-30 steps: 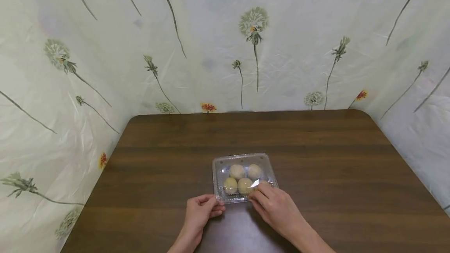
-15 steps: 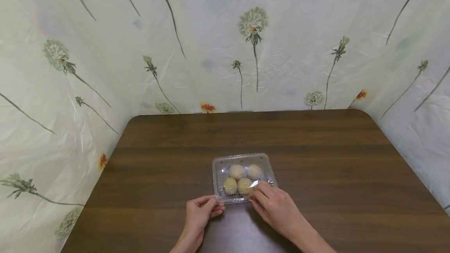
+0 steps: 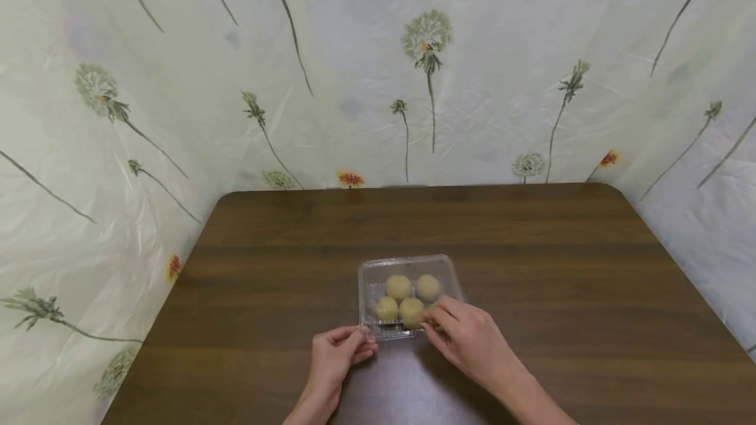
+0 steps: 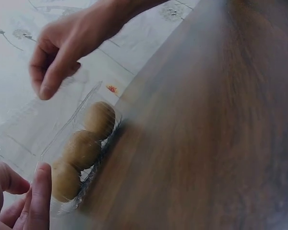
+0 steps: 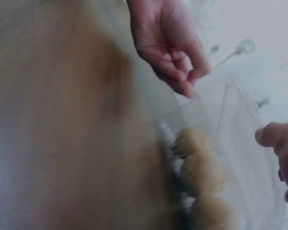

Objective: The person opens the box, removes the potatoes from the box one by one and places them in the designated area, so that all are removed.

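Observation:
A clear plastic clamshell container (image 3: 372, 281) with several round, yellow-brown fruits (image 3: 411, 313) sits on the wooden table; their exact kind is unclear. My left hand (image 3: 338, 354) pinches the container's front left corner between thumb and fingers. At the front right, my right hand (image 3: 472, 340) has its thumb and fingertips pinched together at the lid's edge and hides part of the contents. In the left wrist view the clear lid (image 4: 62, 127) tilts up from the row of fruits, with the right hand (image 4: 69, 48) at its raised edge. The right wrist view is blurred.
The dark brown table (image 3: 283, 235) extends around the container on all sides. Behind it and to both sides hangs a pale curtain (image 3: 354, 84) printed with dandelions, meeting the table's far edge.
The lid's front edge has come up with my right hand, which rose slightly. The bright glare over the fruits has gone. My left hand stays at the corner.

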Available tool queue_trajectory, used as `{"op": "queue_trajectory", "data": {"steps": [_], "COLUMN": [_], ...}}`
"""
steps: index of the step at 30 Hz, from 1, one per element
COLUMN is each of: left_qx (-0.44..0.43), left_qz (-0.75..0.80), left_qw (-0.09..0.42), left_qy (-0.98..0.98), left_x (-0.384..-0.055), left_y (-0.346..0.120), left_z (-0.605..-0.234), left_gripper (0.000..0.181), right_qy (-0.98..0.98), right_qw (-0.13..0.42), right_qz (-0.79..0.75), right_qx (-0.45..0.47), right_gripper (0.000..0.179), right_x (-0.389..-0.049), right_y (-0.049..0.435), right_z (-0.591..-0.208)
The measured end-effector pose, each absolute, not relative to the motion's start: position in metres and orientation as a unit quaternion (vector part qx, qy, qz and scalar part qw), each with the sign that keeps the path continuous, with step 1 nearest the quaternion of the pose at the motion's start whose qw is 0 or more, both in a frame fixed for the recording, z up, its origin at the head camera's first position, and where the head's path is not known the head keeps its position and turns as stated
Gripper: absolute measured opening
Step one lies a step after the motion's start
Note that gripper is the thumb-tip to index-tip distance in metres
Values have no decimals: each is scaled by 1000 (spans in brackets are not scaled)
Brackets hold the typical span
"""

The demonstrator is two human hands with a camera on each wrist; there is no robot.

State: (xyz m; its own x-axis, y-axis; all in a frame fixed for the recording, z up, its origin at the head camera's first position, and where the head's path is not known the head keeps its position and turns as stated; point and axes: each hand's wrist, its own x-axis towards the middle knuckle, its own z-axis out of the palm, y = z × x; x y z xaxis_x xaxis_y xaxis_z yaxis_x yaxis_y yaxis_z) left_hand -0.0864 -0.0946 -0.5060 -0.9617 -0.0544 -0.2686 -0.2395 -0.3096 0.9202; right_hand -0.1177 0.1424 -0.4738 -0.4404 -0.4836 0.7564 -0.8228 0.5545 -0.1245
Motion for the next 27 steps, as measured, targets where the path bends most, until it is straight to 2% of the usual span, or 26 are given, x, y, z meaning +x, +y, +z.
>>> {"op": "queue_trajectory", "data": {"steps": [9, 15, 22, 27], "left_qx": [-120, -113, -90, -59], "left_qz": [777, 767, 748, 716], "left_qw": [74, 62, 32, 18], "left_qy": [614, 629, 657, 696], "left_x": [-88, -90, -99, -103], "left_y": [-96, -98, -101, -103], "left_z": [-500, -499, -496, -495], "left_gripper": [16, 27, 40, 44], "right_qy": [-773, -757, -821, -858], "right_qw": [405, 426, 360, 301], "right_qz": [253, 273, 302, 320], "right_qx": [417, 414, 325, 264], "right_gripper": [25, 22, 28, 8], "right_x": [-119, -114, -110, -107], "right_y": [140, 150, 178, 192], "right_z": [-451, -453, -475, -485]}}
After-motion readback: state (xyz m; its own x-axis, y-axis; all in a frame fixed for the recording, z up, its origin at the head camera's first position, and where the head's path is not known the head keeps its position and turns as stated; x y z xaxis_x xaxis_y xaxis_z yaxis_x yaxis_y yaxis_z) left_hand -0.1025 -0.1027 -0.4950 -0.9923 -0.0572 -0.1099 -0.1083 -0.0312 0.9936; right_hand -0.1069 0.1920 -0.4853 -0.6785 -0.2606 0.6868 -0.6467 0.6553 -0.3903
